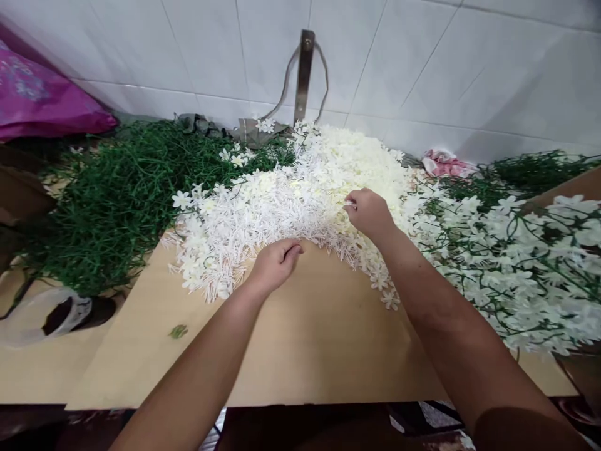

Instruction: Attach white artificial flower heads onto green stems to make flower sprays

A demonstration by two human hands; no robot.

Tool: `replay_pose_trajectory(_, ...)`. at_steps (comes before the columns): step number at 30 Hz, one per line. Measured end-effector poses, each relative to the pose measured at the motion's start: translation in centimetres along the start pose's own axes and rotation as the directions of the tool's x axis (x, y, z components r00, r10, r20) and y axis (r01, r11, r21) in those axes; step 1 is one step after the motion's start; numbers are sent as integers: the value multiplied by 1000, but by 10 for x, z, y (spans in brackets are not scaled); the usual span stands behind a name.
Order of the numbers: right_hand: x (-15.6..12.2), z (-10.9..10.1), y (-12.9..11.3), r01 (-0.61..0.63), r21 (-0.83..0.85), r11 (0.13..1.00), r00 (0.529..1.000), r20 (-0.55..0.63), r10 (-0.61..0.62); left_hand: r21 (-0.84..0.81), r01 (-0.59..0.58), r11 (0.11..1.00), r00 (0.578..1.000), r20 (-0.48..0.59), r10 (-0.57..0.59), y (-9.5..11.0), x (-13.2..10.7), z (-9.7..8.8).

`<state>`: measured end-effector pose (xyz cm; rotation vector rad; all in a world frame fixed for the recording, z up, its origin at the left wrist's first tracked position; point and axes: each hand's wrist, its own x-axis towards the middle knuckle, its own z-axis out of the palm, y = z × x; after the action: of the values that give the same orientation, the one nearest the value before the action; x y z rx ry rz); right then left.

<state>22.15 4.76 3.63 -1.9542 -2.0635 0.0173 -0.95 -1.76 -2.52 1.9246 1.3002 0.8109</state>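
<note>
A big heap of loose white plastic flower heads (300, 194) lies on a tan board (291, 338) in front of me. My left hand (275, 263) rests at the heap's near edge, fingers curled into a loose fist; what it holds, if anything, is hidden. My right hand (369, 213) sits on top of the heap, thumb and fingers pinched on a small white flower piece (349, 203).
A mass of green plastic stems (107, 194) fills the left side. Stems with white flowers fitted on them (521, 263) pile up at the right. A purple bag (37, 94) lies at far left, a clear plastic bag (42, 316) near the board's left edge, and a white tiled wall (422, 62) behind.
</note>
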Motion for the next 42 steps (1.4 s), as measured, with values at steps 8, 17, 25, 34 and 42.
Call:
replay_pose_trajectory(8,9,3,-19,196,200,960,972,-167,-163,63,-4,998,1000,-6,4,4,-1,-2)
replay_pose_trajectory(17,2,23,-74,406,97,909,913,9,-408,76,-16,997,1000,-25,18,1,0,1)
replay_pose_trajectory(25,19,26,-85,303,-7,953,949,97,-301,65,-31,997,999,-20,32,0,-1,0)
replay_pose_trajectory(34,9,4,-63,36,736,676,999,-6,-47,-148,25,989,992,-120,-43,-1,2,1)
replay_pose_trajectory(42,-39,18,-67,-95,879,468,943,230,-241,-526,-50,849,943,-304,-133,5,3,-5)
